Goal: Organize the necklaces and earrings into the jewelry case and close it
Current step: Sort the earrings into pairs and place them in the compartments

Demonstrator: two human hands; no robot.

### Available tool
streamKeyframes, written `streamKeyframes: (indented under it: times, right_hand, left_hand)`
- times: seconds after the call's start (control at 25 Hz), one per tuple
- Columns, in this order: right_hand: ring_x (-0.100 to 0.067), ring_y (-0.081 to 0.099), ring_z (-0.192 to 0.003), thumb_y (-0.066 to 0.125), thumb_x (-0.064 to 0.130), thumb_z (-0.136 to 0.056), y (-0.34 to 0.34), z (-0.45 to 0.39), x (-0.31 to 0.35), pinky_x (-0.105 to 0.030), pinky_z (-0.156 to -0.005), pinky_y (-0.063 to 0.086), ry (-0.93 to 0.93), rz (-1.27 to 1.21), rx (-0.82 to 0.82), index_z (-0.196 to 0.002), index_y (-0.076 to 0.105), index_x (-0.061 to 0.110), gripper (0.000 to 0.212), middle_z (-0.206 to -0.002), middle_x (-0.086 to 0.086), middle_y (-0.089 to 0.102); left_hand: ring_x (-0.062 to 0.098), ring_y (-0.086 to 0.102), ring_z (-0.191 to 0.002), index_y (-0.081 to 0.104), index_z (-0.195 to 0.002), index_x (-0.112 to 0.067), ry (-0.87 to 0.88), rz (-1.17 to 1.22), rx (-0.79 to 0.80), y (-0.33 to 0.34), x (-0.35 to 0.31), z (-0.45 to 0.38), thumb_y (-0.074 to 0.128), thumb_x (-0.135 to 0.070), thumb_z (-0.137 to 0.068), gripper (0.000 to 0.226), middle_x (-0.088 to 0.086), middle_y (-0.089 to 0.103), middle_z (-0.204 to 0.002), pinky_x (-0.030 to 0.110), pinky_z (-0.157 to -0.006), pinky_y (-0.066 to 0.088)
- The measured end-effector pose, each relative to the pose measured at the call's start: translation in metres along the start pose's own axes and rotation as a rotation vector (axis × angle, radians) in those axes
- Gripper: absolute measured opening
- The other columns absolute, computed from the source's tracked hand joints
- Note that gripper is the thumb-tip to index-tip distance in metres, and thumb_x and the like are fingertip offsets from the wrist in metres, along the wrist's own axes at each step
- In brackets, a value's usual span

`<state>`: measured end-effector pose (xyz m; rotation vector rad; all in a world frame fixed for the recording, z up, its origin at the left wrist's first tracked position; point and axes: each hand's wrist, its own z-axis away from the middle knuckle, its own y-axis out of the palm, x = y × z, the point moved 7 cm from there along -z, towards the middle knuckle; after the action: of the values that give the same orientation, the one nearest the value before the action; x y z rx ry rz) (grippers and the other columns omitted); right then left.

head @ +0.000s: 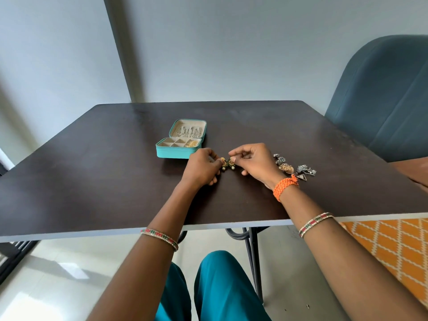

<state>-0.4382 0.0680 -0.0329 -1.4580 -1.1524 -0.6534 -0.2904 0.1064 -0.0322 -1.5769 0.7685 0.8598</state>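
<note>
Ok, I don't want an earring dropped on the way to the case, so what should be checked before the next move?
1. Case open: ok, lid up.
2. Empty compartments available: ok, several look free.
3. Gold earrings held: ok, left hand and right hand both pinch them.
4. Whether the pair is hooked together or apart: cannot tell, too small.
5. Path to the case clear: ok, bare table between.
6. Remaining earrings sorted: not ok, loose beside the right hand.

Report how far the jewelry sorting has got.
Done: necklaces hang in the open case lid, and gold pieces fill one compartment. In hand: left hand and right hand pinch gold earrings. Left: the loose earrings on the table, then closing the case.
</note>
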Motion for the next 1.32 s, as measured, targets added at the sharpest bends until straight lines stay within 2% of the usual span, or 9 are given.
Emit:
streamKeyframes:
  times: [0.4, 0.56, 0.64, 0.72, 0.84, 1.0, 1.16, 1.24, 1.32]
  right_hand:
    - [-0.003, 0.055, -0.057, 0.071, 0.013, -0.081, 0.0, -0.012, 0.0, -0.016, -0.041, 0.045, 0.014, 0.031, -0.071, -0.087, 0.074, 0.014, 0.006, -0.07, 0.001, 0.065]
    - [-0.005, 0.058, -0.062, 0.066, 0.011, -0.085, -0.004, -0.01, 0.001, -0.018, -0.042, 0.046, -0.016, 0.015, -0.089, -0.09, 0.073, 0.013, 0.01, -0.077, -0.002, 0.067]
    - [-0.01, 0.06, -0.064, 0.062, 0.006, -0.086, -0.009, -0.006, 0.009, -0.021, -0.044, 0.047, -0.074, -0.021, -0.161, -0.087, 0.073, 0.015, 0.014, -0.076, 0.001, 0.066]
    - [-0.014, 0.06, -0.061, 0.06, 0.001, -0.082, -0.026, 0.006, 0.029, -0.023, -0.051, 0.048, -0.264, -0.009, -0.375, -0.08, 0.072, 0.014, 0.018, -0.074, 0.005, 0.065]
    - [-0.014, 0.057, -0.061, 0.049, -0.011, -0.068, -0.06, 0.036, 0.048, -0.024, -0.054, 0.043, -0.511, -0.049, -0.685, -0.064, 0.066, 0.007, 0.025, -0.067, 0.003, 0.059]
    - [-0.015, 0.052, -0.056, 0.046, -0.005, -0.066, -0.096, 0.059, 0.034, -0.027, -0.053, 0.037, -0.462, -0.085, -0.833, -0.059, 0.063, 0.009, 0.023, -0.061, -0.002, 0.056]
    - [-0.017, 0.054, -0.057, 0.049, 0.009, -0.068, -0.125, 0.061, 0.013, -0.034, -0.054, 0.044, -0.289, 0.158, -0.859, -0.061, 0.065, 0.015, 0.019, -0.066, 0.002, 0.059]
    - [-0.02, 0.058, -0.065, 0.049, 0.016, -0.069, -0.134, 0.054, 0.007, -0.038, -0.062, 0.05, -0.269, 0.293, -0.774, -0.065, 0.067, 0.017, 0.018, -0.072, 0.002, 0.062]
    - [-0.019, 0.058, -0.068, 0.046, 0.015, -0.069, -0.136, 0.049, 0.005, -0.039, -0.066, 0.051, -0.294, 0.39, -0.665, -0.068, 0.067, 0.017, 0.02, -0.076, 0.002, 0.063]
  left_hand:
    - [0.008, 0.05, -0.031, 0.062, -0.085, -0.01, -0.053, 0.004, -0.167, -0.008, 0.011, -0.013, 0.059, -0.021, -0.09, 0.013, 0.001, 0.061, -0.053, 0.016, -0.036, 0.039]
    - [0.009, 0.05, -0.031, 0.063, -0.086, -0.01, -0.041, 0.013, -0.205, -0.008, 0.01, -0.01, 0.054, -0.02, -0.092, 0.015, 0.001, 0.061, -0.052, 0.019, -0.039, 0.042]
    - [0.01, 0.051, -0.033, 0.062, -0.091, -0.01, -0.034, 0.003, -0.238, -0.011, 0.009, -0.007, 0.049, -0.019, -0.094, 0.016, 0.001, 0.061, -0.053, 0.023, -0.044, 0.047]
    - [0.015, 0.055, -0.039, 0.061, -0.094, -0.011, -0.007, 0.012, -0.281, -0.015, 0.006, -0.003, 0.046, -0.018, -0.093, 0.017, -0.001, 0.06, -0.055, 0.031, -0.052, 0.054]
    - [0.022, 0.062, -0.061, 0.061, -0.091, -0.021, 0.141, -0.03, -0.342, -0.021, -0.01, 0.011, 0.046, -0.019, -0.088, 0.016, -0.008, 0.06, -0.061, 0.038, -0.065, 0.055]
    - [0.023, 0.061, -0.067, 0.062, -0.095, -0.025, 0.342, -0.244, -0.354, -0.018, -0.038, 0.034, 0.048, -0.025, -0.09, 0.015, -0.004, 0.067, -0.068, 0.034, -0.063, 0.048]
    - [0.02, 0.06, -0.077, 0.065, -0.095, -0.024, 0.558, -0.485, -0.342, 0.003, -0.057, 0.044, 0.052, -0.031, -0.091, 0.015, -0.006, 0.068, -0.077, 0.03, -0.062, 0.041]
    - [0.022, 0.058, -0.088, 0.067, -0.101, -0.025, 0.667, -0.571, -0.274, 0.021, -0.061, 0.041, 0.052, -0.033, -0.092, 0.019, -0.007, 0.071, -0.088, 0.031, -0.071, 0.037]
    - [0.023, 0.055, -0.101, 0.066, -0.113, -0.025, 0.682, -0.633, -0.207, 0.034, -0.06, 0.033, 0.052, -0.035, -0.093, 0.026, -0.006, 0.07, -0.103, 0.035, -0.081, 0.033]
